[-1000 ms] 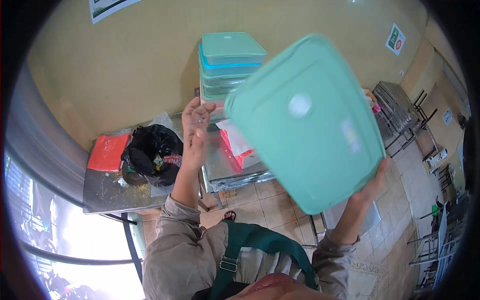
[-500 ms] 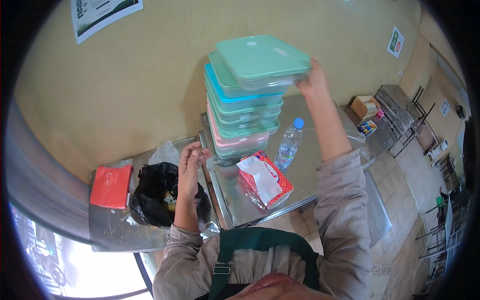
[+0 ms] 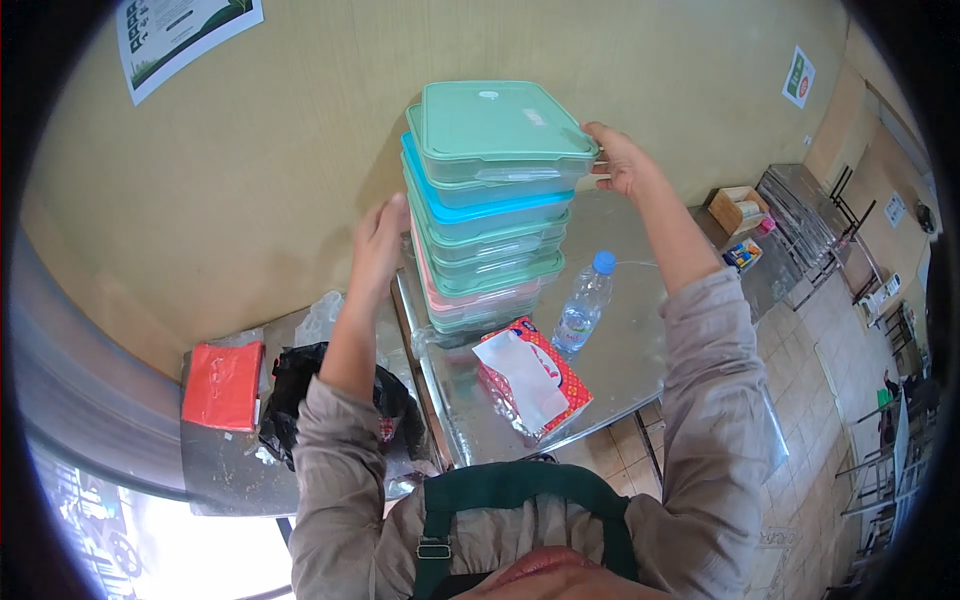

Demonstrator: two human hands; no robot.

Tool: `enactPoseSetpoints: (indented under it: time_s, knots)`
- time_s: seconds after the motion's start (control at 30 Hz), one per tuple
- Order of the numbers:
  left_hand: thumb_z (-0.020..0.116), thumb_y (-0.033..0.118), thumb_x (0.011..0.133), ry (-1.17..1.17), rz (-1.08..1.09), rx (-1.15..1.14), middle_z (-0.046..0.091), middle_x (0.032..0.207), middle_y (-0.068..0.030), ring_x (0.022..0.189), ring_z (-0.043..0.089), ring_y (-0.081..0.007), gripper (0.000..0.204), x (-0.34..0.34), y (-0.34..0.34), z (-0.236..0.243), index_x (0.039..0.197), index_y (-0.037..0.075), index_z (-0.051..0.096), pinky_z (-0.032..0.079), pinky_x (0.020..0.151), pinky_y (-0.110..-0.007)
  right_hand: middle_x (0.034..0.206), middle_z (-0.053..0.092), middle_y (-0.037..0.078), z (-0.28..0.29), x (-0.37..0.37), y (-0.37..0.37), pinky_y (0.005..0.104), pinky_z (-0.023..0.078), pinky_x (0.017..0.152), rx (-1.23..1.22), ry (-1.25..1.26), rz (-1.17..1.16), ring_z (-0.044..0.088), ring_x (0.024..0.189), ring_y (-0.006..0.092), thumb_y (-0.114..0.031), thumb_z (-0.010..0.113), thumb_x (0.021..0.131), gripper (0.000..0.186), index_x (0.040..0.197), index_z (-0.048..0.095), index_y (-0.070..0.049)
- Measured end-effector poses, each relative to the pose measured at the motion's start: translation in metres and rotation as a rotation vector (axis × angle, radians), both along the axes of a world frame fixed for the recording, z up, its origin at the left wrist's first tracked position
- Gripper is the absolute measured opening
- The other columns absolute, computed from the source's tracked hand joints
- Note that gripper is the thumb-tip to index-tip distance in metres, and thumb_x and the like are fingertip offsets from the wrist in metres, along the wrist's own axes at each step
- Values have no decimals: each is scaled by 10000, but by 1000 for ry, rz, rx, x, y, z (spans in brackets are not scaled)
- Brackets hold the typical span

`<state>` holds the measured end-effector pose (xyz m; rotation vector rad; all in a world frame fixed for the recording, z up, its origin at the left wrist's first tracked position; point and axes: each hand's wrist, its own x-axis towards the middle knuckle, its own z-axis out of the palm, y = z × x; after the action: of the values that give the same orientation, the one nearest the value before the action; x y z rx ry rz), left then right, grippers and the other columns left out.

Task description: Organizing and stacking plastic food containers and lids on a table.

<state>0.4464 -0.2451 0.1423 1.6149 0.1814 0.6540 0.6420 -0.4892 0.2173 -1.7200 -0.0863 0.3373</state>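
Note:
A tall stack of clear plastic food containers (image 3: 500, 240) with green, blue and pink lids stands on the metal table. On top sits a green-lidded container (image 3: 510, 120), shifted a little to the right of the one beneath. My right hand (image 3: 628, 165) is at its right corner, thumb by the lid's edge and fingers at the side. My left hand (image 3: 380, 240) is open and upright beside the stack's left side, fingers pointing up; whether it touches the containers I cannot tell.
A red-patterned tissue pack (image 3: 535, 380) and a blue-capped water bottle (image 3: 583, 305) stand before the stack on the metal table (image 3: 630, 340). On the left table are a black plastic bag (image 3: 290, 400) and a red packet (image 3: 222, 385). A wall rises behind the stack.
The top green-lidded container has come down and left onto the stack, with my right hand at its corner. My left hand has moved up alongside the stack.

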Motion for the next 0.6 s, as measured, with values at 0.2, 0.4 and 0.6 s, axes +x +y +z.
enactPoseSetpoints:
  time_s: [0.2, 0.4, 0.6]
  knots:
    - [486, 405, 790, 143, -29, 6, 467, 1134, -198, 1089, 398, -261, 607, 59, -3, 47, 1140, -87, 419, 267, 919, -339, 1230, 373, 147, -14, 15, 17, 485, 200, 940, 179, 23, 341, 348, 1121, 269, -396, 507, 768, 557, 1207, 377, -79]
    - [510, 365, 755, 221, 95, 35, 532, 966, -91, 926, 447, -188, 474, 61, -19, 61, 1062, 4, 508, 271, 862, -297, 1173, 421, 116, -13, 17, 14, 452, 234, 908, 330, 54, 334, 380, 1074, 249, -322, 545, 753, 498, 1171, 412, -85]
    - [545, 246, 751, 132, -36, -44, 480, 1066, -235, 1029, 455, -263, 506, 60, -90, 97, 1090, -111, 429, 389, 829, -332, 1041, 507, 87, -1, 30, -37, 422, 343, 798, 667, 119, 359, 467, 956, 238, -286, 586, 718, 407, 1047, 481, -71]
